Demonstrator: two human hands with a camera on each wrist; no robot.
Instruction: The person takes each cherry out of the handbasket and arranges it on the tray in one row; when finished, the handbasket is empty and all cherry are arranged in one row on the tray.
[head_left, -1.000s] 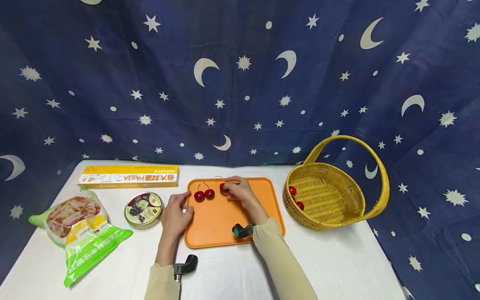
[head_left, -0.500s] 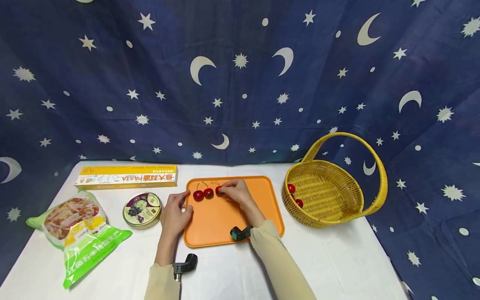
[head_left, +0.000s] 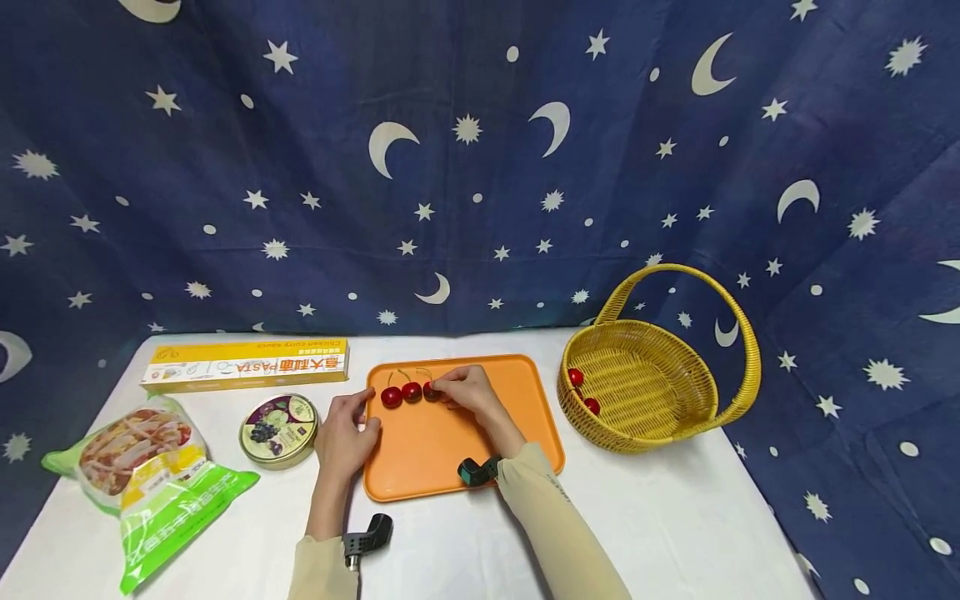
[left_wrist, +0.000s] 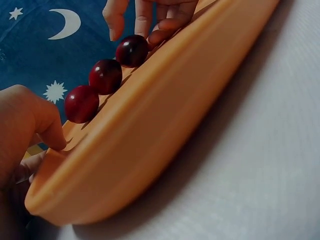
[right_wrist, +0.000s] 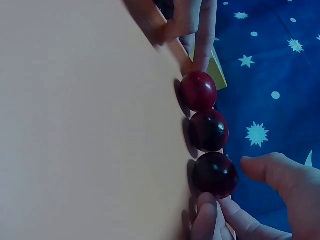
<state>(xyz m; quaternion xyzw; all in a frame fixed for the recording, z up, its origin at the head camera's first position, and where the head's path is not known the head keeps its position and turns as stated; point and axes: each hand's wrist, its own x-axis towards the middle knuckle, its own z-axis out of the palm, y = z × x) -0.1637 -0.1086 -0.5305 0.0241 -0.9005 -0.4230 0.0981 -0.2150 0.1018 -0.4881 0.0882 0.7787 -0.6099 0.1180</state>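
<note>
An orange tray (head_left: pixel 450 458) lies in front of me. My left hand (head_left: pixel 345 442) holds its left rim, thumb on the inside and fingers outside. Three dark red cherries form a row near the tray's back left: a left one (head_left: pixel 392 397), a middle one (head_left: pixel 411 392) and a right one (right_wrist: pixel 216 175). Thin stems rise behind them in the head view. Beside the right cherry is my right hand (head_left: pixel 472 392). Its fingertips (right_wrist: pixel 206 212) touch that cherry, while the thumb (right_wrist: pixel 255 167) stands slightly apart from it in the right wrist view.
Right of the tray stands a yellow wicker basket (head_left: pixel 648 392) with a tall handle and two cherries (head_left: pixel 576 377) inside. On the left are a pasta box (head_left: pixel 247 365), a round tin (head_left: pixel 278 429) and a green food bag (head_left: pixel 153 475). A starry blue cloth (head_left: pixel 480 167) hangs behind.
My right hand has moved the third cherry left until it sits beside the other two, and the thumb is now off it. The left hand stays on the rim. The head view has shifted slightly.
</note>
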